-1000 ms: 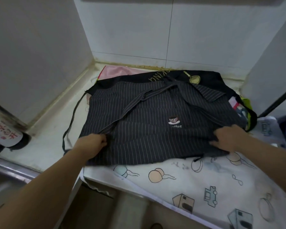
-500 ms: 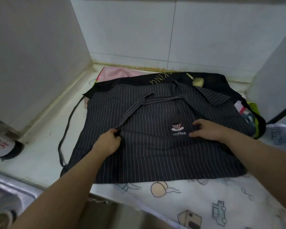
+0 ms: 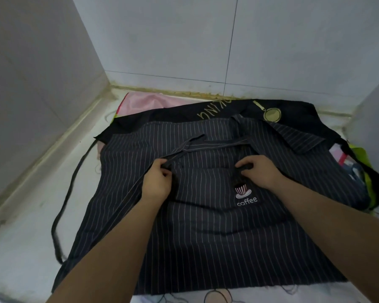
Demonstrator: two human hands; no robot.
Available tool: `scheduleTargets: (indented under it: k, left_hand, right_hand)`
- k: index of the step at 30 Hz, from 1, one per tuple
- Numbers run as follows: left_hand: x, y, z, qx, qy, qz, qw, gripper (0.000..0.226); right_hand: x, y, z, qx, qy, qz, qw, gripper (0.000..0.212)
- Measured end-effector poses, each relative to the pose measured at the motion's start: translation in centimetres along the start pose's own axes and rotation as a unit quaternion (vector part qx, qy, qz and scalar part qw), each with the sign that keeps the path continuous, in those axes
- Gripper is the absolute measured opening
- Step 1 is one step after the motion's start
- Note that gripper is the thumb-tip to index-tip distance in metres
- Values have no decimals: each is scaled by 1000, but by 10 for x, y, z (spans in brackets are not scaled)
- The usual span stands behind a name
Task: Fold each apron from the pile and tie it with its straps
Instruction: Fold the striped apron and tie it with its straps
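Since before, our hands moved up the striped apron (image 3: 206, 237) spread mid-counter (image 3: 26, 226): our left hand (image 3: 157, 182) pinches its strap (image 3: 190, 147), our right hand (image 3: 258, 173) pinches cloth just above the "coffee" logo (image 3: 246, 197). Toward the back edge, a black apron (image 3: 173, 115) shows yellow lettering, partly "KING".

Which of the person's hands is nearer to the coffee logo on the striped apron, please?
Right. The right hand pinches the striped apron just beyond the coffee logo; the left hand holds a strap, farther off to the logo's left.
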State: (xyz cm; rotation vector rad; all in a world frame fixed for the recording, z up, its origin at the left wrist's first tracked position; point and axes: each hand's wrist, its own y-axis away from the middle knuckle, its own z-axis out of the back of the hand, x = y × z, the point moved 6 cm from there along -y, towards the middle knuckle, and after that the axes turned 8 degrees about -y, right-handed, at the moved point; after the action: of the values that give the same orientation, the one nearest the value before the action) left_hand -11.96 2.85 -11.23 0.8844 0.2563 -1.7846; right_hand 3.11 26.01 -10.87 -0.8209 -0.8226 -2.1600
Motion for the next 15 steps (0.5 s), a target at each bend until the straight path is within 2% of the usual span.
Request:
scheduleTargets:
  k: [4,7,9,12,15]
  left_hand:
    - [-3,-12,-6,17,-25,-4,1000,47]
    - [-9,-23,-5,-29,-84,-14,996,21]
    - [-14,-32,-2,-52,-86,-11,995,16]
    - [-27,-46,5,-61,-76,-17,995,23]
    - [-46,-61,10,-65,-210,-73,973,44]
  right_hand:
    - [5,-9,0,-7,26,-7,1000,21]
    - [16,-20,1,-43,19,7,999,22]
    - [21,-32,-5,-21,33,8,999,24]
    - [30,-51,-8,7,58,-5,998,45]
    - [45,-68,3,-7,30,7,999,56]
